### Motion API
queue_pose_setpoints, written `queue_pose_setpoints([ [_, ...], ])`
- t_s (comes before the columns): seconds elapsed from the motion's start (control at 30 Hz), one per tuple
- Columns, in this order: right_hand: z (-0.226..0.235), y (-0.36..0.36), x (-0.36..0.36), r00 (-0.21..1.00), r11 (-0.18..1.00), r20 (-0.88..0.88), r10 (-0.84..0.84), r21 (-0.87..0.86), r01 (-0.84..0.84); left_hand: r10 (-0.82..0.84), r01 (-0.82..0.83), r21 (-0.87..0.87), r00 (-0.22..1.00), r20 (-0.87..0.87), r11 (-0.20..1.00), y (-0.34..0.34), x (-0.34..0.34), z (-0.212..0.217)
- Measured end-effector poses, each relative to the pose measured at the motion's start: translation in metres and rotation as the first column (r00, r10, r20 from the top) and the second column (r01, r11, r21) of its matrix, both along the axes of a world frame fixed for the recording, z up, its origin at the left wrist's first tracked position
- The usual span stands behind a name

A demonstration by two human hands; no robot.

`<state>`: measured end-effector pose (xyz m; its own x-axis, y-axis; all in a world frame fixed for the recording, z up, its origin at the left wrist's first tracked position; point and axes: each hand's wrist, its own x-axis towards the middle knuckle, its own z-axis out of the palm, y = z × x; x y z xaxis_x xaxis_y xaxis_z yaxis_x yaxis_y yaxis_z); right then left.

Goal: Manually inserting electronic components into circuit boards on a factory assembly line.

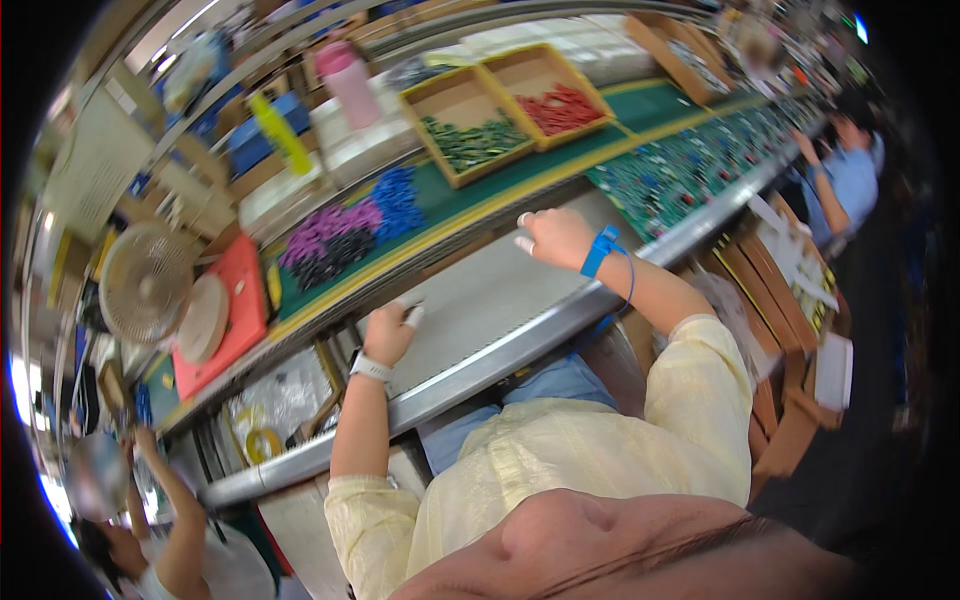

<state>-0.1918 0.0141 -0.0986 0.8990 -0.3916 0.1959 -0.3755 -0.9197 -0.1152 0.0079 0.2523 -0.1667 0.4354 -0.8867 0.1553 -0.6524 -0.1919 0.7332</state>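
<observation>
My left hand hovers over the left part of the grey metal strip, its fingers bent together, with a white tip on one. A tiny dark piece shows at its fingertips, too small to name. My right hand is over the strip's far right part, near the green circuit boards. Its fingers are curled in, with white covers on two tips and a gap between those tips. Whatever its palm may hold is hidden. A blue wrist strap with a cord circles my right wrist.
Beyond the strip lie purple, black and blue parts. Yellow-edged boxes hold green and red parts. A fan stands left. A metal rail runs before me. People work at both sides.
</observation>
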Motion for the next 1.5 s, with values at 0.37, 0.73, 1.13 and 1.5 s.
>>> queue_pose_setpoints([
  [0.37,-0.067,0.035,0.071,0.84,0.796,-0.022,0.542,0.336,-0.504,-0.04,0.001,0.167,0.972,0.233,0.986,0.006,-0.006,0.013],
  [0.73,-0.073,0.032,0.064,0.644,0.814,-0.502,0.578,0.407,-0.413,-0.155,0.054,0.332,0.946,0.286,0.942,0.013,-0.009,0.012],
  [1.13,-0.076,0.028,0.065,0.698,0.816,-0.433,0.57,0.401,-0.417,-0.23,0.085,0.497,0.943,0.238,0.863,0.012,-0.009,0.007],
  [1.5,-0.03,0.02,0.098,0.795,0.693,0.176,0.58,0.407,-0.595,-0.243,0.112,0.5,0.948,0.205,0.859,0.011,-0.002,-0.004],
])
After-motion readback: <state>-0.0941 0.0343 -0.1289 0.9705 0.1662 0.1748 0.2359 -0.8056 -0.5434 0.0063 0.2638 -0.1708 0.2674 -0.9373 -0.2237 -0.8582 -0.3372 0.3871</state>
